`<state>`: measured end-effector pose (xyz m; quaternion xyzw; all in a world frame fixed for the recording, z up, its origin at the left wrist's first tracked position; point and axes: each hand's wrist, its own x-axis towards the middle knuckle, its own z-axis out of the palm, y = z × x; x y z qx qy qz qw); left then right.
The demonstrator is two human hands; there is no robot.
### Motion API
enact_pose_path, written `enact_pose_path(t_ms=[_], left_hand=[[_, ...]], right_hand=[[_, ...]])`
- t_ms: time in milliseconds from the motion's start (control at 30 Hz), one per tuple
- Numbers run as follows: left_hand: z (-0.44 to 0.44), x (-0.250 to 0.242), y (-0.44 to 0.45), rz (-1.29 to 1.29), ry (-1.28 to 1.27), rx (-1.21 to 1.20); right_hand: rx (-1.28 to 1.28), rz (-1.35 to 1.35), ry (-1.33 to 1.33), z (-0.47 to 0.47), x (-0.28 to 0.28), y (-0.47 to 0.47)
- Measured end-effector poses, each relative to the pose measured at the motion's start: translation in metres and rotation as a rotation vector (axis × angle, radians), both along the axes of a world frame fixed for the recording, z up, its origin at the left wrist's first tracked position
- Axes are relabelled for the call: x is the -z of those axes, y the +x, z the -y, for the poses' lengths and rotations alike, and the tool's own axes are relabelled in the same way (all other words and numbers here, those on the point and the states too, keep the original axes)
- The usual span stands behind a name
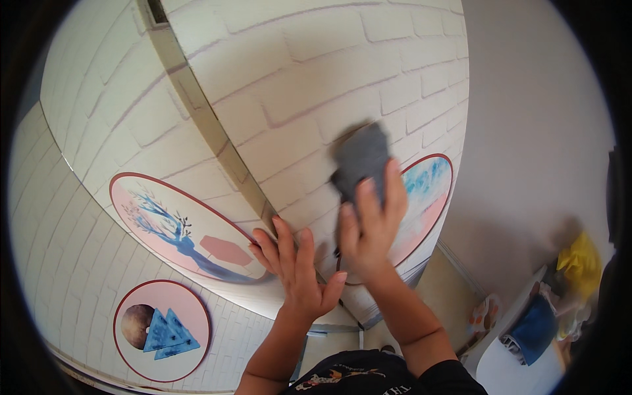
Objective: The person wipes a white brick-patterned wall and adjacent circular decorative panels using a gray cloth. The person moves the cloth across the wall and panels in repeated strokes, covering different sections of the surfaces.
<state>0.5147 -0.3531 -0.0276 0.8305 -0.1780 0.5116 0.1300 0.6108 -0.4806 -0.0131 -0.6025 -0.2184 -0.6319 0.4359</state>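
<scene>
My right hand (370,232) presses a grey cloth (363,153) against a white brick-patterned cabinet door (306,89); hand and cloth are slightly blurred. Lower and to the left, my left hand (298,281) holds nothing. Its spread fingertips lie at the door's edge, by the bottom of a long slanting recessed strip (210,121). A round print in blue and pink (419,197) on the door is partly hidden behind my right hand. Left of the strip, another brick-patterned panel (123,98) carries a round print of a blue tree-like figure (182,237).
At lower left, a third brick-patterned panel (237,306) bears a round print with blue triangles (165,331). A plain wall (518,123) rises at right. Below it, a white surface (508,360) holds a folded blue cloth item (533,328), near a yellow item (580,264).
</scene>
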Motion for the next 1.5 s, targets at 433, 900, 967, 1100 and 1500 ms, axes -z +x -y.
enact_pose_path(t_ms=[433,900,967,1100,1500], left_hand=[[-0.007,0.005,0.003,0.035,0.073,0.027],[0.001,0.01,0.001,-0.028,0.104,-0.02],[0.001,0.009,0.002,-0.021,0.092,-0.009],[0.001,0.008,0.001,-0.01,0.109,-0.008],[0.001,0.009,0.001,-0.014,0.1,-0.025]], right_hand=[[-0.032,0.014,-0.085,-0.003,0.038,-0.007],[0.019,-0.255,0.182,0.013,0.066,0.003],[-0.012,-0.213,0.113,-0.002,0.075,-0.011],[-0.022,-0.102,0.037,-0.03,0.091,-0.035],[-0.08,-0.088,0.003,0.01,0.128,-0.006]])
